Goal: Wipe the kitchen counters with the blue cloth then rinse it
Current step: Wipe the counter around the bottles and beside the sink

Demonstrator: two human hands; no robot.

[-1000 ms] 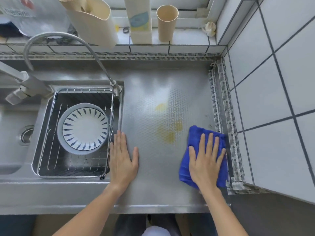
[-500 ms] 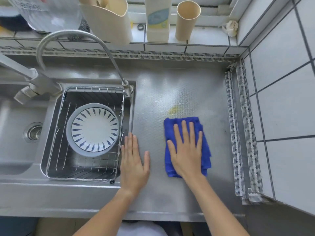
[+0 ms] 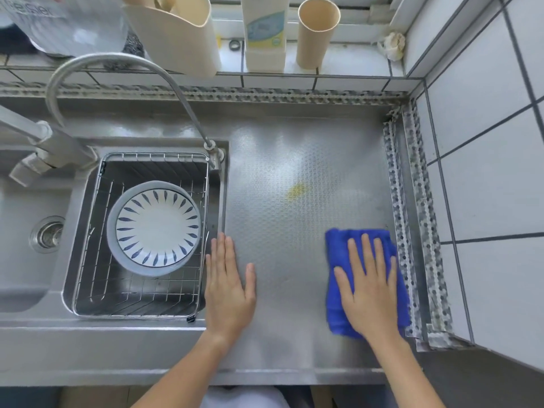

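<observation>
The right hand lay flat on the blue cloth, fingers straight and spread, pressing it onto the tabletop near the right edge, just beside the patterned sealing strip that ran along the tiled wall. The cloth was bunched into a rough rectangle and sat toward the front right corner of the steel surface. The left hand rested palm-down with fingers straight on the tabletop's left edge, right beside the sink basin, holding nothing and apparently only bracing.

Judging by how things lay, the wiping was underway but not finished. A yellowish stain remained near the middle of the tabletop, well apart from the cloth and toward the back, so at least that patch still wanted a pass. The surface around the cloth and along the front looked free of marks, though the embossed steel and glare made it hard to be sure. The back strip of the tabletop under the tiled ledge showed no obvious soiling.

Rinsing had not begun: the cloth was away from the sink, and no water was visible at the faucet. A wire rack with a patterned plate filled the near basin, so the rinse would likely need the open basin with the drain to the left.
</observation>
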